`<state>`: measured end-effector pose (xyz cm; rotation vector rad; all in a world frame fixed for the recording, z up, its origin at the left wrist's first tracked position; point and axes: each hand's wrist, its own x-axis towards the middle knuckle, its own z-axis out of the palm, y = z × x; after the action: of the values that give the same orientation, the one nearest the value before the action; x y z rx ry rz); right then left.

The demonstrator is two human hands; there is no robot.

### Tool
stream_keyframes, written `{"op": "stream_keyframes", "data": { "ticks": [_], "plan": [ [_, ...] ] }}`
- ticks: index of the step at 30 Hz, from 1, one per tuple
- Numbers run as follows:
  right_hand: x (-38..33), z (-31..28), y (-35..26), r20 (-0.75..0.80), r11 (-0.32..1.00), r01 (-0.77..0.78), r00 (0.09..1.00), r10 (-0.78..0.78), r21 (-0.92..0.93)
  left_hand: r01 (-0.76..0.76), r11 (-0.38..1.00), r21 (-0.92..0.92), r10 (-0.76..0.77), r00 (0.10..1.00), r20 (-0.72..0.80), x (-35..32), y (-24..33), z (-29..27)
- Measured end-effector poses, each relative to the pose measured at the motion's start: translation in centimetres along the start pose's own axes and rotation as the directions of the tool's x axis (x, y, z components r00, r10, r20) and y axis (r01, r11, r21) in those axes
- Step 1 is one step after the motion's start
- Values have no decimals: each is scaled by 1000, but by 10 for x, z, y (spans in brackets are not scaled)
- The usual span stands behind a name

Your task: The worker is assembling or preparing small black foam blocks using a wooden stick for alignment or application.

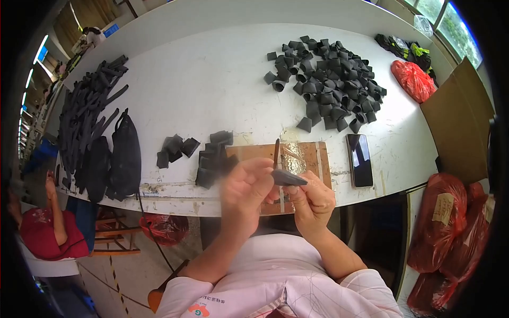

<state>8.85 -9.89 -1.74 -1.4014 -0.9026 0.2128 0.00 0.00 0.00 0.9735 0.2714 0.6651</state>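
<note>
Above the front edge of the table, both hands are together around a small flat black piece of soft sheet material [289,178]. My right hand [316,204] pinches its right end between thumb and fingers. My left hand [245,188], slightly blurred, has its curled fingertips at the piece's left end. A thin dark upright strip [277,152] shows just beyond the left fingertips; I cannot tell whether it is held. Under the hands lies a brown board [317,159] with a shiny, wet-looking patch [292,152]. Beside my left hand are several flat black pieces [208,164].
A heap of black tube-like pieces [339,79] covers the far right. Long black strips [87,106] and dark bags [125,156] lie at left. A phone [360,160] sits right of the board. Red bags [415,80] stand at right; another person [50,230] sits at left.
</note>
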Motion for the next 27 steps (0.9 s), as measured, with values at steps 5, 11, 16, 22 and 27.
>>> {"op": "stream_keyframes", "data": {
  "ticks": [5, 11, 16, 22, 27],
  "plan": [
    [18, -1, -8, -24, 936, 288, 954, -299, -203, 67, 964, -256, -77, 996, -32, 16, 12, 9],
    [58, -4, -35, -36, 935, 254, 962, -270, -247, -52, 995, 87, 58, 996, -65, 38, 39, 16],
    [68, -1, -16, -29, 981, 133, 990, -138, -140, 95, 994, 56, -93, 995, -44, 51, 39, 7],
    [70, 2, -22, -54, 978, 181, 981, -187, -106, 140, 973, -181, -147, 989, -24, 55, 43, 7],
    [70, -2, -20, -55, 986, 140, 988, -145, -87, -69, 963, 260, 99, 990, -102, 56, 45, 24]
  ]
}}
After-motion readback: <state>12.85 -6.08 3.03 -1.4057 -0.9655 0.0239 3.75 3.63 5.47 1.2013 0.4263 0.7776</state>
